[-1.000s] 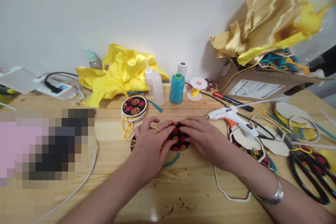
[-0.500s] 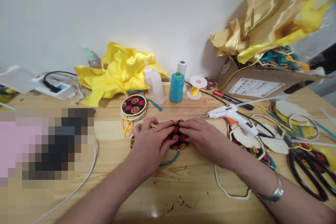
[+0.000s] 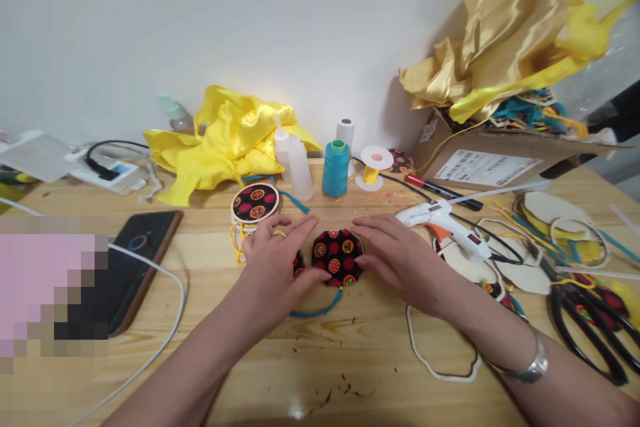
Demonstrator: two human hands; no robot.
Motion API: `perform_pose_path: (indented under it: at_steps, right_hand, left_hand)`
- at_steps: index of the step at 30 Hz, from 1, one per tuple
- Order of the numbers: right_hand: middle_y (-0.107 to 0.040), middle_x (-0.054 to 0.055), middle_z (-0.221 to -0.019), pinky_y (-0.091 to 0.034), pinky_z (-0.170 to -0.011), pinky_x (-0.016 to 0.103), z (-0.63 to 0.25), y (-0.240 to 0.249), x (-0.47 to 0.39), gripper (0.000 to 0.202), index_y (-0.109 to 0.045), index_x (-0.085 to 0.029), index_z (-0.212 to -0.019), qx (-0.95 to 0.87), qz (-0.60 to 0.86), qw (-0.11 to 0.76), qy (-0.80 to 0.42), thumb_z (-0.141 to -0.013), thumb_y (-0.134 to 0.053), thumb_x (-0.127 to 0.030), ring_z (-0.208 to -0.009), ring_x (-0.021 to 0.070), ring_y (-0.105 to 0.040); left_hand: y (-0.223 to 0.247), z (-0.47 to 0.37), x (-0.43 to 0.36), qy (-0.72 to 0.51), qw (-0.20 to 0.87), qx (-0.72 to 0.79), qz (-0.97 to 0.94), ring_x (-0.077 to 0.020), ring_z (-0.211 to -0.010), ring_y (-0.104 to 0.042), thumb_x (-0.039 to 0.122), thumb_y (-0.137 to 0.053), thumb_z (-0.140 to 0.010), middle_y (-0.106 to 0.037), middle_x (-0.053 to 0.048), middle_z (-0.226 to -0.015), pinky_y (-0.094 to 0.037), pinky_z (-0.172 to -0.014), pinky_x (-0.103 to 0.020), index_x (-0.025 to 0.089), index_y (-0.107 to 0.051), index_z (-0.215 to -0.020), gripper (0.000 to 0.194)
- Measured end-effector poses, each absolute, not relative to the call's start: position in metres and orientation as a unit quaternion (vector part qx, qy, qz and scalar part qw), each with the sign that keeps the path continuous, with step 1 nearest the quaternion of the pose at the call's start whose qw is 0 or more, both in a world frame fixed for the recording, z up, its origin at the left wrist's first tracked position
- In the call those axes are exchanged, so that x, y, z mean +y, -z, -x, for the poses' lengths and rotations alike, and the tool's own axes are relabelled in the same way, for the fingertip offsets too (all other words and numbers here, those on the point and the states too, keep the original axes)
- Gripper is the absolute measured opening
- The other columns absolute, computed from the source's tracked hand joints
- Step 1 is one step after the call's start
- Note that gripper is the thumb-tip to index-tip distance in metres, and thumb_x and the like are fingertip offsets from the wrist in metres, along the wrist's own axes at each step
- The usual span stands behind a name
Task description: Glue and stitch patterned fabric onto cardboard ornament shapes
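Observation:
A round piece covered in black cloth with red and yellow dots lies on the wooden table, over a teal cord. My left hand rests just left of it, fingers spread, thumb at its lower left edge, a ring on one finger. My right hand lies flat just right of it, fingertips near its upper right edge. Neither hand grips it. A second patterned piece peeks out under my left hand.
A white glue gun lies right of my right hand, black scissors at far right. A patterned hoop stack, teal thread spool, squeeze bottles, yellow satin, a cardboard box stand behind. A phone and white cable lie left.
Both hands have lifted off the patterned round piece and spread apart, leaving it fully uncovered on the table. The phone at left now shows.

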State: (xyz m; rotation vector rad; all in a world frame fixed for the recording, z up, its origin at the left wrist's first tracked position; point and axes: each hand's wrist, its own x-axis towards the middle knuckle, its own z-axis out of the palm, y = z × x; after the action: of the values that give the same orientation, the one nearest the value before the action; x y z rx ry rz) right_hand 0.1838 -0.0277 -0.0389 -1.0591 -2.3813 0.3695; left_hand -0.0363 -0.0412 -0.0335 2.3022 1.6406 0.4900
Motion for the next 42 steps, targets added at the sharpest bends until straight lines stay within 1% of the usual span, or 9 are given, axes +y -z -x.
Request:
perform_pose_path:
  at_steps: [3,6,11,17,25,28,32,37,42]
  right_hand:
    - [-0.054,0.014,-0.121,-0.043,-0.095,0.047,-0.186,0.037,-0.027,0.053,-0.046,-0.014,-0.124,-0.885,0.383,0.214,-0.156,-0.076,-0.065,-0.025,-0.113,0.0262,-0.047]
    - [-0.053,0.013,-0.123,-0.042,-0.095,0.046,-0.186,0.036,-0.028,0.064,-0.042,-0.015,-0.127,-0.887,0.383,0.187,-0.178,-0.07,-0.07,-0.025,-0.113,0.0264,-0.046]
    - [-0.051,0.014,-0.124,-0.04,-0.097,0.045,-0.185,0.034,-0.03,0.071,-0.038,-0.012,-0.13,-0.879,0.408,0.159,-0.187,-0.068,-0.072,-0.021,-0.115,0.0273,-0.043]
    - [-0.052,0.014,-0.123,-0.04,-0.096,0.048,-0.184,0.037,-0.03,0.068,-0.039,-0.015,-0.129,-0.877,0.409,0.165,-0.192,-0.069,-0.071,-0.02,-0.113,0.0279,-0.045]
    - [-0.053,0.015,-0.122,-0.041,-0.094,0.047,-0.183,0.035,-0.029,0.067,-0.04,-0.013,-0.128,-0.875,0.409,0.167,-0.2,-0.068,-0.071,-0.019,-0.112,0.0273,-0.046]
    - [-0.053,0.014,-0.122,-0.042,-0.093,0.046,-0.184,0.036,-0.03,0.066,-0.041,-0.016,-0.128,-0.868,0.412,0.186,-0.207,-0.07,-0.07,-0.024,-0.113,0.0266,-0.046]
    - [-0.058,0.015,-0.114,-0.045,-0.088,0.045,-0.185,0.041,-0.029,0.057,-0.044,-0.013,-0.125,-0.833,0.469,0.202,-0.211,-0.076,-0.065,-0.034,-0.106,0.0267,-0.052]
    - [-0.066,0.008,-0.092,-0.049,-0.072,0.036,-0.184,0.046,-0.028,0.034,-0.055,-0.016,-0.113,-0.78,0.524,0.236,-0.247,-0.081,-0.058,-0.027,-0.081,0.0207,-0.061]
    - [-0.068,0.004,-0.085,-0.048,-0.067,0.032,-0.182,0.041,-0.029,0.022,-0.061,-0.019,-0.103,-0.752,0.53,0.258,-0.294,-0.082,-0.054,-0.022,-0.075,0.0182,-0.061]
  left_hand:
    - [0.036,0.036,-0.042,-0.13,0.156,0.568,-0.798,-0.0339,-0.119,-0.036,0.041,-0.069,-0.065,-0.05,-0.013,-0.127,-0.031,-0.09,-0.052,0.023,-0.035,-0.135,0.08]
    - [0.039,0.035,-0.043,-0.115,0.172,0.557,-0.804,-0.0342,-0.121,-0.032,0.038,-0.07,-0.063,-0.047,-0.012,-0.132,-0.028,-0.091,-0.052,0.023,-0.024,-0.14,0.09]
    - [0.042,0.034,-0.043,-0.12,0.179,0.549,-0.807,-0.0323,-0.119,-0.032,0.039,-0.069,-0.065,-0.049,-0.011,-0.132,-0.025,-0.092,-0.05,0.023,-0.022,-0.14,0.089]
    - [0.043,0.032,-0.041,-0.131,0.182,0.547,-0.807,-0.0322,-0.116,-0.035,0.04,-0.068,-0.067,-0.052,-0.011,-0.129,-0.026,-0.089,-0.05,0.022,-0.025,-0.139,0.085]
    - [0.042,0.03,-0.039,-0.142,0.182,0.545,-0.806,-0.0327,-0.116,-0.036,0.041,-0.067,-0.068,-0.056,-0.012,-0.125,-0.027,-0.089,-0.049,0.02,-0.028,-0.137,0.082]
    - [0.043,0.03,-0.04,-0.147,0.177,0.53,-0.817,-0.0327,-0.116,-0.036,0.041,-0.065,-0.07,-0.055,-0.012,-0.125,-0.026,-0.089,-0.05,0.021,-0.025,-0.138,0.081]
    - [0.044,0.03,-0.04,-0.154,0.149,0.507,-0.835,-0.0323,-0.116,-0.036,0.04,-0.065,-0.071,-0.056,-0.01,-0.125,-0.023,-0.091,-0.051,0.023,-0.022,-0.138,0.082]
    - [0.042,0.029,-0.042,-0.162,0.113,0.487,-0.851,-0.0316,-0.118,-0.037,0.038,-0.063,-0.075,-0.055,-0.011,-0.125,-0.02,-0.094,-0.052,0.024,-0.02,-0.138,0.078]
    - [0.042,0.028,-0.044,-0.181,0.12,0.452,-0.866,-0.0294,-0.118,-0.043,0.033,-0.061,-0.078,-0.052,-0.012,-0.129,-0.023,-0.096,-0.049,0.025,-0.014,-0.139,0.077]
